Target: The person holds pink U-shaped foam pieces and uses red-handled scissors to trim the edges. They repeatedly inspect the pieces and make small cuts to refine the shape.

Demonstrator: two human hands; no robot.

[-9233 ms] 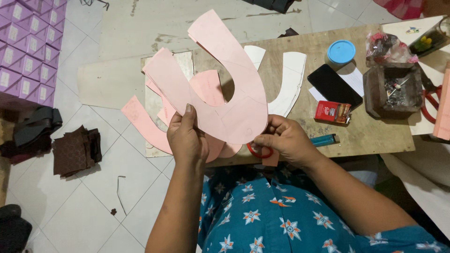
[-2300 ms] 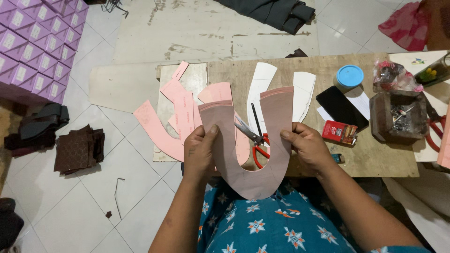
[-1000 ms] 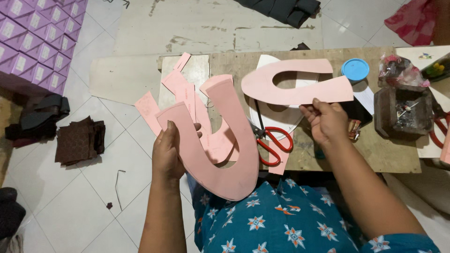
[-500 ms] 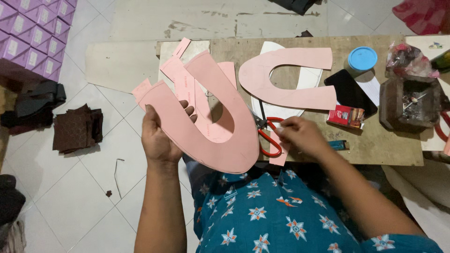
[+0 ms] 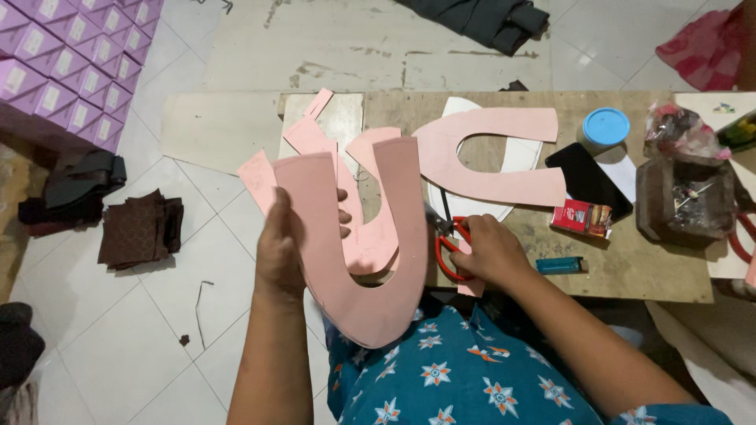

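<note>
floor [image 5: 142, 338]: pale tiles; stack of purple boxes [image 5: 71, 71] top left, cut off by the frame edge; dark cloth [image 5: 480, 20] at top; folded brown fabric squares [image 5: 140, 230] at left.
bench [image 5: 630, 267]: low wooden board on the floor, right end runs out of frame.
pink U-shaped sheet [image 5: 370, 299]: biggest piece, held upright over the lap and the bench's near edge, open end pointing away from the person. Left arm of the U partly covered by the fingers.
second pink U-shaped sheet [image 5: 488, 157]: lies flat on the bench, open end to the right, over a white sheet [image 5: 504, 208] of similar outline, mostly hidden.
pink scraps [image 5: 315, 138]: loose pile behind the held sheet, overlap too tangled to count.
left hand [image 5: 283, 248]: grip closed around the left arm of the held sheet, thumb hidden behind it.
right hand [image 5: 488, 252]: grip closed on the red-handled scissors [image 5: 449, 244], low on the bench; blades at the held sheet's right edge, contact hard to make out.
black phone [image 5: 589, 181]: flat on the bench, right of the flat U.
clutter box [image 5: 685, 201]: dark, contents unclear, right side.
blue lid [image 5: 606, 126]: round, far edge.
red packet [image 5: 581, 218]: near the phone.
blue lighter [image 5: 561, 265]: near bench front edge.
</note>
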